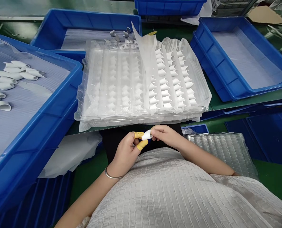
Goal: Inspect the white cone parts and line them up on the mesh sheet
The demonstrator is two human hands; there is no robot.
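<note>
Near the front edge of the green bench (217,104), before the person's body (169,190), the left hand (128,147), with yellow finger covers (142,145), pinches one end of a short white hollow tube (146,135), and the right hand (165,135) grasps the other end. Beyond them, a clear plastic tray (131,118) carries rows of similar white tubes (165,92).

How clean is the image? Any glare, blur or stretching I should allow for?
Head view: the white piece, left hand and right hand look reasonably sharp; head view: haze and reflections soften the pieces under the clear tray; head view: a bright reflection shows on the green surface, upper left; head view: the blue bin at left looks stretched, likely by a wide lens.
</note>
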